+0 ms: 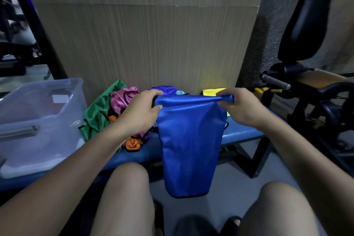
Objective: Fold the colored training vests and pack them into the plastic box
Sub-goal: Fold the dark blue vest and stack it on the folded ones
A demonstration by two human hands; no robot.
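In the lower centre of the frame the blue vest [189, 145] hangs free between the person's knees, its long axis running top to bottom, its rounded lower edge well above the floor; it looks already doubled over, narrow and tapering downward, glossy and smooth with a dark trim along the bottom. Its upper edge lies straight across mid-frame, stretched between the two hands; the left hand [142, 110] pinches the left corner with thumb over the fold, the right hand [240, 106] grips the right corner, where a small bunch of cloth pokes out past the fingers; both sit level, equally near the vest. The next fold, I judge, turns on that hanging length: it would have to come up or be laid across the blue worktop [241, 134] just behind it.

Further back, left of centre on the worktop, lies a loose heap of unfolded vests [107, 111] in green, pink and orange; a yellow vest [211, 91] shows behind the right hand. The plastic box [40, 120] stands at the left edge of the frame, nearer the left hand; its contents cannot be made out clearly.
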